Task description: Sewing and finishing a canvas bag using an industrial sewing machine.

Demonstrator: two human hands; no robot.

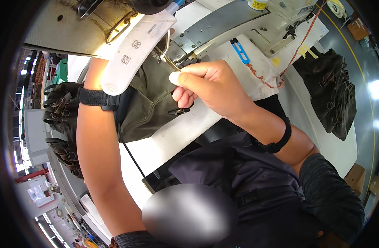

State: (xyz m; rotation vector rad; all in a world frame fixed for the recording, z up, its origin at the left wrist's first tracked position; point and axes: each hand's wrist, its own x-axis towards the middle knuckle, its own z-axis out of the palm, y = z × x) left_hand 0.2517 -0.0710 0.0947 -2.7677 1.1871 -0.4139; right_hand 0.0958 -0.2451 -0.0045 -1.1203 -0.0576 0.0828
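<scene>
An olive-green fabric piece (150,97), perhaps a bag or garment, with seams and a small dark metal fitting, lies beneath the sewing machine (222,22). My right hand (212,84) is closed in a pinch at the fabric's upper right edge, beside a brass-coloured ridged strip or spring (172,63) near the needle area. What its fingertips hold is too small to make out. Under the machine's white cover (133,53) reaches my left hand (97,73), its fingers hidden there. Black straps circle both wrists.
Blue-handled thread snips (240,51) on an orange cord rest right of the machine. More dark green pieces (328,93) lie at the far right, and others (63,111) hang in a stack at left. A black cable (133,159) runs down from the fabric.
</scene>
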